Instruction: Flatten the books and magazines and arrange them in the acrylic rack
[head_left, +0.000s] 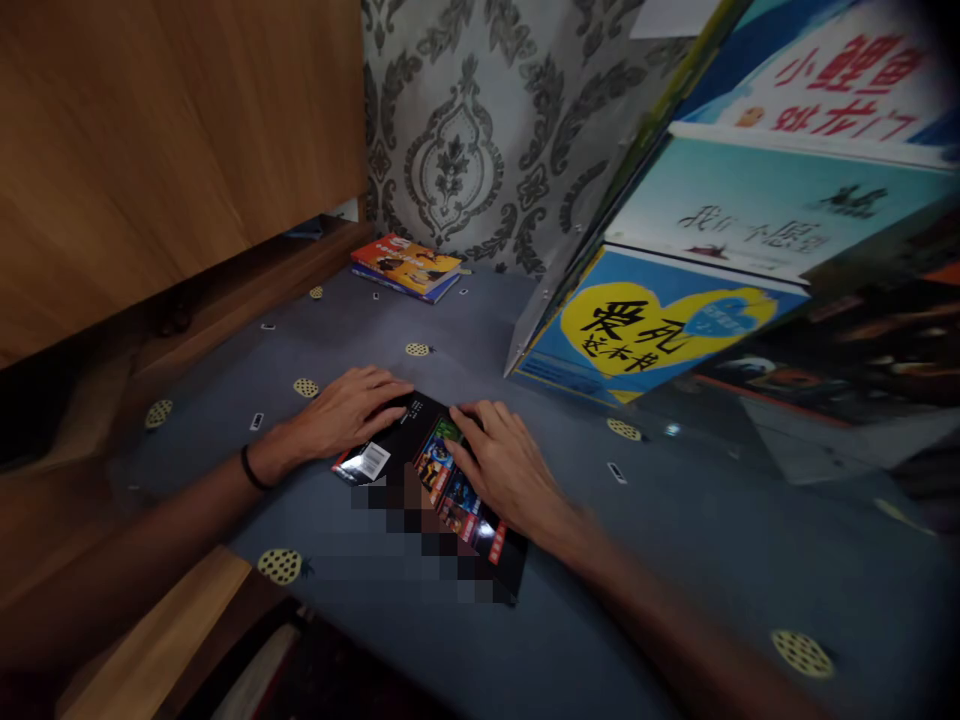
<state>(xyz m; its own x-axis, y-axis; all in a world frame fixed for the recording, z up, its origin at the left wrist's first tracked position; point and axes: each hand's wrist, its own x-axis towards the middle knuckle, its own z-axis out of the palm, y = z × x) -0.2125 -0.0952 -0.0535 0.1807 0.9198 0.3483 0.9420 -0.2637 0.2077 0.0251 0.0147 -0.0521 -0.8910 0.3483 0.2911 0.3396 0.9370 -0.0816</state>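
Note:
A black, glossy book (427, 470) lies back cover up on the table, with a white barcode on its left part and small colourful pictures on the right. Resting over its upper left edge, my left hand (356, 412) has its fingers stretched out across the cover. My right hand (504, 462) lies on the right side of the book, fingers extended and slightly bent, thumb over the pictures. Neither hand is wrapped round it. A pixelated patch hides the book's lower edge.
A blue-grey cloth with pineapple prints covers the table (360, 350). Two stacked books (409, 265) lie at the back by the patterned wall. On the right stands a rack (555, 300) of picture books. A wooden cabinet (180, 150) overhangs the left side.

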